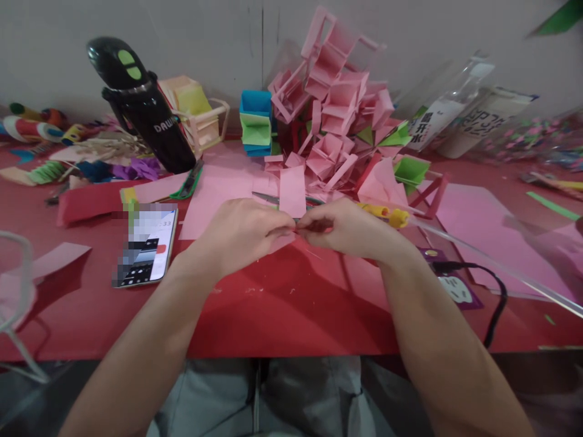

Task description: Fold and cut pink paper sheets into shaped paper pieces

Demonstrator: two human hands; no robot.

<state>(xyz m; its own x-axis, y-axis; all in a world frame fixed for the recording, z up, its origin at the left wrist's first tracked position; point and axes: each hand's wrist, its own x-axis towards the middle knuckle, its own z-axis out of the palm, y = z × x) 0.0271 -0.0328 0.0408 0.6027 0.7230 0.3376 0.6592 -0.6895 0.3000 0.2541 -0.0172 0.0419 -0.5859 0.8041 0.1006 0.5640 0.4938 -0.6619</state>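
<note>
My left hand and my right hand meet over the red table, fingertips pinched together on a small pink paper strip that stands up between them. Both hands are closed on this paper. Just behind the hands lie scissors and a yellow-tipped tool. A tall heap of folded pink paper pieces rises behind them.
A phone lies left of my hands, a black bottle behind it. Blue and green folded boxes, pink sheets, a clear ruler, a black cable and plastic containers surround the spot.
</note>
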